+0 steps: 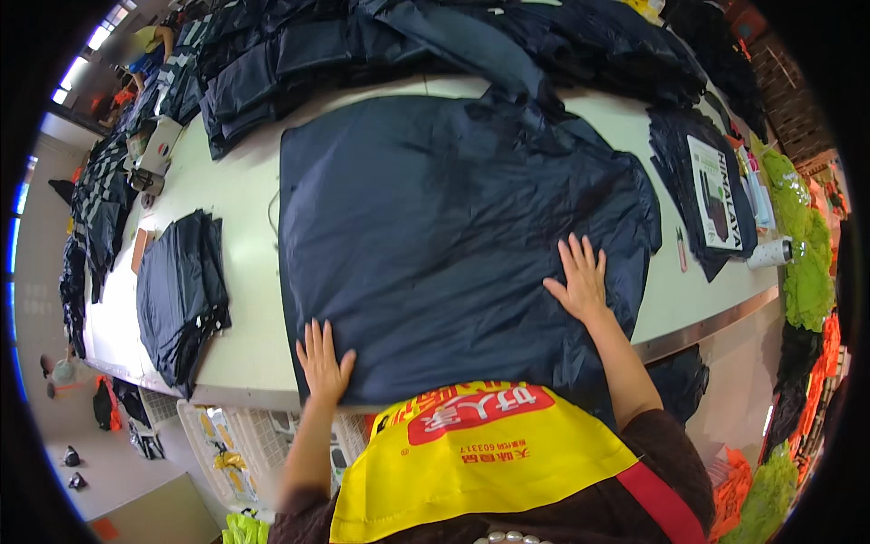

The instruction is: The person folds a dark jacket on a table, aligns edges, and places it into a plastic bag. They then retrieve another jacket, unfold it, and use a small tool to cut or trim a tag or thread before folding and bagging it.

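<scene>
A large dark navy garment [435, 218] of thin, slightly shiny fabric lies spread over the table in front of me. Its far right part is bunched and wrinkled, while the left side is smoother with a straight edge. My left hand [323, 364] rests flat on the near left corner of the fabric, fingers stretched out. Farther to the right, my right hand [580, 279] presses flat on the creased part with its fingers spread. Neither hand grips anything. The near edge of the garment hangs over the table's front by my yellow apron [480, 453].
Dark garments are heaped along the far side [362, 54]. A folded dark stack [184, 295] sits on the left of the white table [249, 181]. At the right lie dark pieces under a printed white sheet [716, 195], a small pink-handled tool [681, 249] and a white cylinder [770, 254].
</scene>
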